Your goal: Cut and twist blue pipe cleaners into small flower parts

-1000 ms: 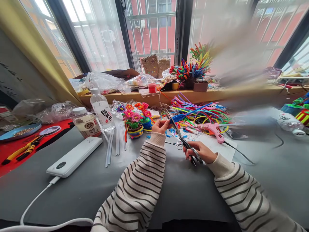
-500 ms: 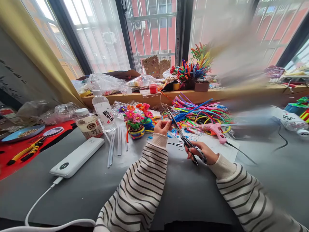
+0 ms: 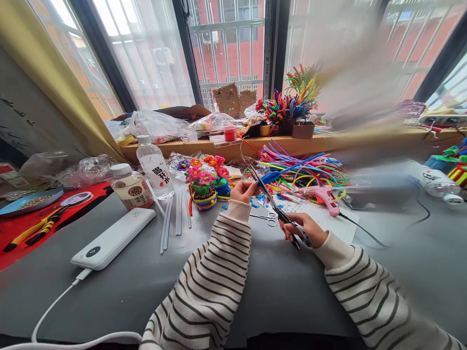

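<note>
My left hand point(image 3: 243, 191) pinches the near end of a bundle of blue pipe cleaners point(image 3: 272, 176), which stretches away to the upper right. My right hand point(image 3: 304, 229) is wrapped round the handles of large scissors point(image 3: 276, 210). Their blades point up and to the left and cross the blue bundle just beside my left fingertips. How far the blades are parted is hard to tell. Below the blades, small scissors point(image 3: 269, 219) lie on the table near scattered blue snippets. Left of my left hand stands a small pot of pipe-cleaner flowers point(image 3: 203, 194).
Behind my hands lies a heap of coloured pipe cleaners point(image 3: 314, 167). A pink glue gun point(image 3: 326, 197) with a black cord rests to the right. At left are a white power bank point(image 3: 113, 238), clear glue sticks point(image 3: 166, 226), a water bottle point(image 3: 155, 167) and a jar point(image 3: 131, 187).
The whole view shifts slightly and then back. Both hands keep their hold, and the scissors stay across the blue bundle with only a slight shift of the right hand.
</note>
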### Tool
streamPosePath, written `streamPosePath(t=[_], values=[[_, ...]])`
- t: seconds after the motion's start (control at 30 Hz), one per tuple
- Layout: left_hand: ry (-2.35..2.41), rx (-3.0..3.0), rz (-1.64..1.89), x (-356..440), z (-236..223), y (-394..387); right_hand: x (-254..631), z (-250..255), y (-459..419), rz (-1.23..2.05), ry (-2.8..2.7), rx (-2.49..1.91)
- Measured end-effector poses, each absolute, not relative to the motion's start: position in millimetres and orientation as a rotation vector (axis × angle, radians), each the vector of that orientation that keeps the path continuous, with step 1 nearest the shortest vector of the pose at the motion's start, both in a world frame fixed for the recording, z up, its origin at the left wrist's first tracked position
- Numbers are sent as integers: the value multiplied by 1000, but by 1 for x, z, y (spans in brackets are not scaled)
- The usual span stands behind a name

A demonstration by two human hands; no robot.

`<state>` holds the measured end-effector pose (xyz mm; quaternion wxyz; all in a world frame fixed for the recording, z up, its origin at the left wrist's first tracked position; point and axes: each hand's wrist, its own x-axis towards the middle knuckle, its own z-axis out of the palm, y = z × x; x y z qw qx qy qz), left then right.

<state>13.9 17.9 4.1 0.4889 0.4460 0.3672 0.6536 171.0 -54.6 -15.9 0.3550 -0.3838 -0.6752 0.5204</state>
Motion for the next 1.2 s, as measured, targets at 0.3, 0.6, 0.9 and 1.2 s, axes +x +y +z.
streamPosePath(t=[0.3,0.6,0.9,1.2], values=[[838,1042,1580,13,4,19,171,-20,-55,1380,-1719,-983],[823,1057,1518,13,7,16,166,-17,-55,1358,-1710,-931],[819,1023,1488,13,7,17,169,-21,-55,1346,-1716,-984],[828,1045,1405,11,9,16,167,-23,-52,1370,-1722,-931]])
